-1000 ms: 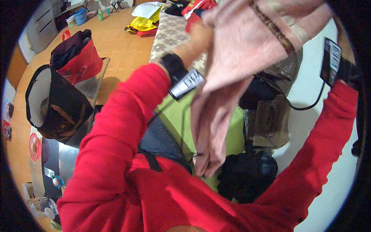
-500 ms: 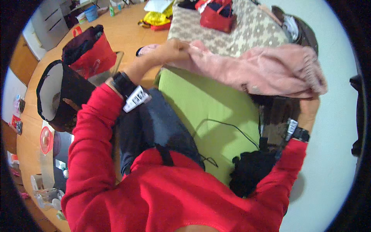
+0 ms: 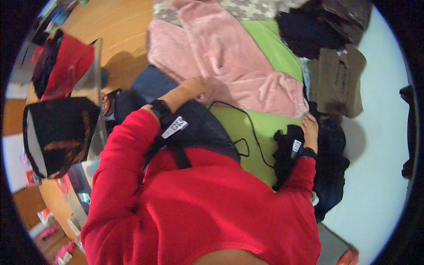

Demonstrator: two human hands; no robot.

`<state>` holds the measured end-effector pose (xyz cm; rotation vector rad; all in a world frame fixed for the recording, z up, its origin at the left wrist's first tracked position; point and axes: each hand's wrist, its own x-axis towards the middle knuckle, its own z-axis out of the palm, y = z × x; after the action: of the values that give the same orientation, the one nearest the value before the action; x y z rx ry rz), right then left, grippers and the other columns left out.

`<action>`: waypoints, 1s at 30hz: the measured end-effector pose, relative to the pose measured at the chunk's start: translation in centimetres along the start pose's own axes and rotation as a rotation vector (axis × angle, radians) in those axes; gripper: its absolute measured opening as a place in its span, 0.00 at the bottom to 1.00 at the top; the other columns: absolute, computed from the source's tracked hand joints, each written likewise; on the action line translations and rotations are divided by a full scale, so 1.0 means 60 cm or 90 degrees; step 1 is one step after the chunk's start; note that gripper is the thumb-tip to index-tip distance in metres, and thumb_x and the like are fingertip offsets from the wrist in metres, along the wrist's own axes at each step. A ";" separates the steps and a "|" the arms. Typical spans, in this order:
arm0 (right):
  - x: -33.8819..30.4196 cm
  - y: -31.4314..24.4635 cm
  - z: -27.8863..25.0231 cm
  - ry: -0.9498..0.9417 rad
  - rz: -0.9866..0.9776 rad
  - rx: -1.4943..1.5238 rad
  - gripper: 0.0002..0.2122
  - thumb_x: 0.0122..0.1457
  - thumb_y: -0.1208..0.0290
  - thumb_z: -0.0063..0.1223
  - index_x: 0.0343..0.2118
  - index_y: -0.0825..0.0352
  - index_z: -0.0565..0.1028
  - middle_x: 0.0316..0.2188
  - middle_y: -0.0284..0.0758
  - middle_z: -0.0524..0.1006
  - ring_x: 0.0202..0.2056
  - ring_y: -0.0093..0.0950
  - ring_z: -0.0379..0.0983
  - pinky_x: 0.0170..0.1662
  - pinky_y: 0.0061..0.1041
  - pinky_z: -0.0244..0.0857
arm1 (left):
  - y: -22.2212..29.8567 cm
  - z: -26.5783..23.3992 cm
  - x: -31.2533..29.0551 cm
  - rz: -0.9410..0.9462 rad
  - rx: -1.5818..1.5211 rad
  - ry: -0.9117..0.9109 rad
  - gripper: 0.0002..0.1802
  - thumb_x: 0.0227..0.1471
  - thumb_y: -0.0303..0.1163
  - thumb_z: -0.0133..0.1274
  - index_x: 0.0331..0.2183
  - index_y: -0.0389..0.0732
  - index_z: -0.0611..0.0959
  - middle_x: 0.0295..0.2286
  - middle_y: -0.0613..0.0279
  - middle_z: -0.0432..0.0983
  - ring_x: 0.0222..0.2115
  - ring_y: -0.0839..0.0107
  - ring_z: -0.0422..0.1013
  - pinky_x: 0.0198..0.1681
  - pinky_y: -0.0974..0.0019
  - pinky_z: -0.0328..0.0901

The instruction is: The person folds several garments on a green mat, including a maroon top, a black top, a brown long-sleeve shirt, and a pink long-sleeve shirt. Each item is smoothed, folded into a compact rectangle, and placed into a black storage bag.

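A pink fleece garment is spread over the green bed surface, its two long parts running toward the far side. My left hand is closed on its near edge, left of centre; the fingertips are partly hidden. At the garment's near right corner, my right hand has its fingers closed on the cloth. A black cord lies on the green surface between my hands. Black clothing is heaped beside and under my right wrist.
A folded brown garment and dark clothes lie along the wall at right. Farther off is a patterned cover. On my left stand a red bag holding dark cloth and a black bag with a pale lining.
The pink garment was stretched up between my hands; now it lies spread on the bed. My hands have come down and closer to me, and the view has tilted downward.
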<state>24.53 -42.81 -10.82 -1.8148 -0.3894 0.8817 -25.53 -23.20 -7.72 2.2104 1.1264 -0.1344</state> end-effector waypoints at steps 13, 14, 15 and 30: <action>-0.024 -0.148 0.211 -0.180 -0.254 -0.471 0.19 0.48 0.58 0.56 0.38 0.70 0.74 0.31 0.41 0.77 0.33 0.30 0.73 0.37 0.27 0.65 | -0.050 0.091 0.113 -0.089 -0.584 0.084 0.13 0.51 0.35 0.46 0.25 0.34 0.78 0.16 0.60 0.72 0.14 0.68 0.67 0.16 0.66 0.60; -0.028 -0.154 0.214 -0.198 -0.225 -0.387 0.19 0.47 0.58 0.57 0.36 0.69 0.75 0.30 0.38 0.77 0.31 0.28 0.73 0.36 0.26 0.65 | -0.043 0.082 0.111 -0.075 -0.603 0.097 0.13 0.52 0.34 0.45 0.25 0.34 0.77 0.16 0.60 0.72 0.14 0.69 0.66 0.15 0.67 0.59; -0.036 -0.160 0.215 -0.219 -0.177 -0.315 0.18 0.46 0.58 0.58 0.34 0.69 0.76 0.29 0.36 0.77 0.30 0.26 0.73 0.34 0.25 0.65 | -0.035 0.067 0.106 -0.042 -0.661 0.102 0.12 0.52 0.33 0.45 0.23 0.35 0.77 0.15 0.60 0.71 0.13 0.70 0.66 0.14 0.68 0.59; -0.177 -0.096 -0.104 0.045 -0.271 -0.617 0.08 0.46 0.84 0.44 0.28 0.68 0.74 0.28 0.37 0.76 0.31 0.27 0.73 0.37 0.23 0.65 | 0.048 0.072 0.023 -0.053 -0.647 -0.041 0.21 0.39 0.36 0.55 0.35 0.30 0.77 0.26 0.56 0.75 0.22 0.70 0.69 0.21 0.70 0.62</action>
<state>22.62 -51.21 -0.28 -2.4641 -1.2628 0.3156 -21.68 -26.00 -10.19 1.2442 0.9414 0.2782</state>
